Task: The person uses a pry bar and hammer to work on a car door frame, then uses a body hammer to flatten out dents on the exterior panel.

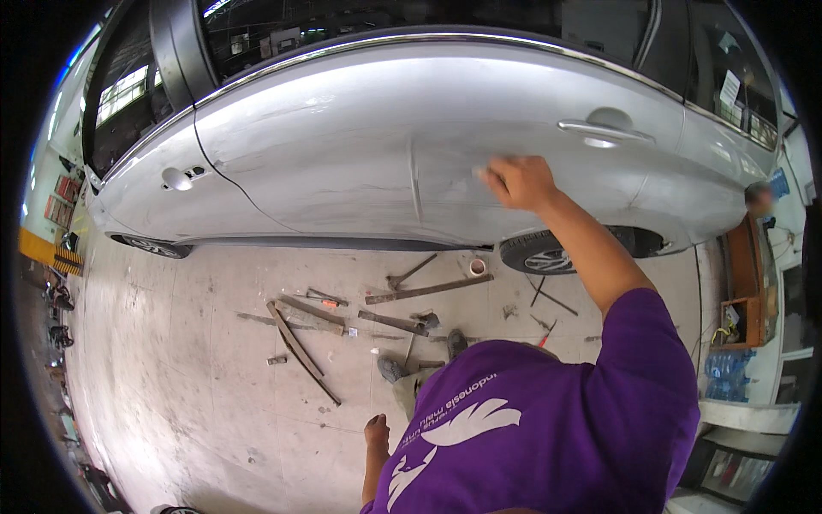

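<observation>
My right hand (521,182) reaches up to the silver car door (330,146), its fingers bent together at the scuffed panel. Something small and pale shows blurred by the fingertips; I cannot make out what it is. Beside the hand a raised vertical crease (414,180) runs down the dull grey patch of the door. The door handle (605,131) sits farther right. Low at my left side hangs my left hand (376,431), away from the car. Its fingers look curled, and what is inside them, if anything, is hidden.
On the floor lie several long metal bars (295,338), a roll of tape (478,266) and a screwdriver (322,295), near my shoes (392,368). A car wheel (541,254) stands below my right forearm. At the right are a wooden cabinet (743,265) and water bottles (728,374).
</observation>
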The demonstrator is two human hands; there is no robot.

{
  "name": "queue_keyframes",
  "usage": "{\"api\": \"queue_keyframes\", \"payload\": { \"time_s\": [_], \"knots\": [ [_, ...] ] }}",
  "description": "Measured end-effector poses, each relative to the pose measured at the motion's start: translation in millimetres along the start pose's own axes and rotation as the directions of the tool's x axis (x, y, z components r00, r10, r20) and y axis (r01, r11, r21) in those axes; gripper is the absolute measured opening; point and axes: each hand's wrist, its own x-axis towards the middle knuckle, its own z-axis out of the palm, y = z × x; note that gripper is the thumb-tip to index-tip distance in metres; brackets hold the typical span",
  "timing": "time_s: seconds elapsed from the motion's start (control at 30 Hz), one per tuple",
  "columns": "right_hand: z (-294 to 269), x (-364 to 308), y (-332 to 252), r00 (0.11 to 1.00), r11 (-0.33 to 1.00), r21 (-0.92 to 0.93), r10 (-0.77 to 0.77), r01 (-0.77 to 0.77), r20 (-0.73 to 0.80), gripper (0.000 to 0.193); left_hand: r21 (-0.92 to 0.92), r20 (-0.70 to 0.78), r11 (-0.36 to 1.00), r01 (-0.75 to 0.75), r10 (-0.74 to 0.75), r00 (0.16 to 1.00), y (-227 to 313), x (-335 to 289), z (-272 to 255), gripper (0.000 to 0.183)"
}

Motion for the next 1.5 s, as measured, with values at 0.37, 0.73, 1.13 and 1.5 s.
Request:
{"api": "queue_keyframes", "payload": {
  "time_s": [0.37, 0.73, 1.13, 1.5],
  "knots": [
    [-4, -3, 8, 0.993, 0.994, -0.001, -0.111, 0.111, -0.038, 0.026, 0.424, 0.039, 0.877, -0.228, 0.234, 0.971, -1, -4, -8, 0.044],
    [6, -36, 13, 0.994, 0.994, 0.081, 0.08, -0.074, -0.074, 0.03, 0.277, 0.047, 0.957, -0.087, 0.077, 0.996, 5, -3, 7, 0.049],
    [5, -91, 15, 0.871, 0.859, 0.459, 0.39, -0.227, -0.299, 0.03, 0.343, 0.092, 0.898, -0.274, 0.258, 0.962, 6, -2, -4, 0.038],
    [39, -79, 1, 0.897, 0.889, 0.343, 0.387, -0.303, -0.213, 0.034, 0.694, 0.408, 0.467, -0.549, 0.373, 0.833, 23, 24, -26, 0.018]
  ]
}}
